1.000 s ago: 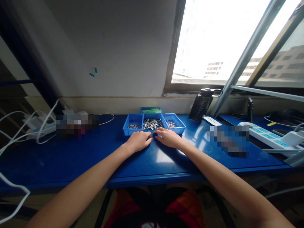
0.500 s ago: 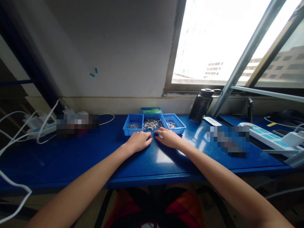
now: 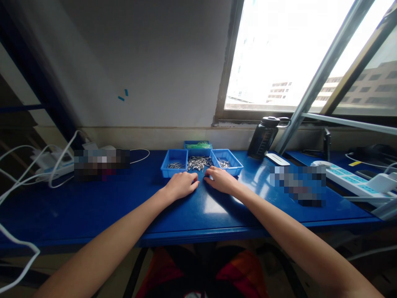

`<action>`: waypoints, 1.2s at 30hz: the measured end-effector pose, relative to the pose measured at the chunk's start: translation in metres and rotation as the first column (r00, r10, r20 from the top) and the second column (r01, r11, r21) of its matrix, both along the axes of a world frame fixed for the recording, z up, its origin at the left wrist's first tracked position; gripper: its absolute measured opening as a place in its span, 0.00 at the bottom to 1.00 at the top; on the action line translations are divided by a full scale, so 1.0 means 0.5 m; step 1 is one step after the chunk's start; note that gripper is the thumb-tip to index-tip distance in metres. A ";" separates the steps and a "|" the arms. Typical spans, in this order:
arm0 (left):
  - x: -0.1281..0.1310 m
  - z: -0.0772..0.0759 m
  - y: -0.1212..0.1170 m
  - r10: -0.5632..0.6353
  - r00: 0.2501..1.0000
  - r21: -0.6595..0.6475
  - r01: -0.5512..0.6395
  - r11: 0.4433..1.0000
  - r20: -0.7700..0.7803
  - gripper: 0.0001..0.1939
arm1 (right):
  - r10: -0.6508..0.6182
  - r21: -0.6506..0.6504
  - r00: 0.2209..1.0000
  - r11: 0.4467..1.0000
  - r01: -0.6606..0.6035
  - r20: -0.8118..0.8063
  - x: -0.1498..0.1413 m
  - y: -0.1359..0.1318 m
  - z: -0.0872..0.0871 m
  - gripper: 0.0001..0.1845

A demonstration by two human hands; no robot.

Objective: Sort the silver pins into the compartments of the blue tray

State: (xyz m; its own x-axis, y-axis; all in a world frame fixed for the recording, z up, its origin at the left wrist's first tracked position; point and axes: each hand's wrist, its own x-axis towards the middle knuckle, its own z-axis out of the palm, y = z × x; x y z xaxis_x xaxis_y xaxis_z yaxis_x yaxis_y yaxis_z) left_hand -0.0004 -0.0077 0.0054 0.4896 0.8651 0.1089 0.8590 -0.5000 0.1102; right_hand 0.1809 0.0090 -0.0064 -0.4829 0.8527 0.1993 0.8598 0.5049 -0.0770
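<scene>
My left hand [image 3: 181, 185] rests on the blue table, just in front of the left blue bin [image 3: 166, 169]. Its fingers curve down loosely with the thumb apart, and nothing shows in them. Opposite it, my right hand [image 3: 221, 181] lies before the right blue bin [image 3: 239, 169], fingers bent and thumb apart, also without a visible object. Between the two bins spreads a pile of slim silvery nail-like pieces [image 3: 199, 162]. Smaller heaps of such pieces lie in both bins. My fingertips are partly hidden.
Behind the pile stands a small blue bin [image 3: 186, 144] with green contents [image 3: 200, 145]. A dark bottle [image 3: 263, 137] and a white flat device [image 3: 278, 159] are at the back right. Power strips [image 3: 350, 180] and white cables [image 3: 26, 182] lie towards the sides.
My right hand's fingertips have drawn back slightly to the right, away from the near edge of the pile. My left hand has barely moved.
</scene>
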 end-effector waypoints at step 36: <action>-0.006 -0.012 0.012 -0.044 0.999 0.047 0.044 0.998 -0.017 0.14 | 0.272 -0.014 0.954 0.961 -0.276 -0.125 0.004 -0.010 0.017 0.10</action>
State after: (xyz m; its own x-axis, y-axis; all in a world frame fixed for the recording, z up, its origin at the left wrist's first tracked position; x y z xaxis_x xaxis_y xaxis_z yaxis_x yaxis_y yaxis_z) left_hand -0.0035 -0.0014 -0.0008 0.5291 0.8367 0.1412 0.8374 -0.5417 0.0721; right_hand 0.1827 0.0037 0.0021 -0.6725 0.6979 0.2464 0.6723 0.7152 -0.1911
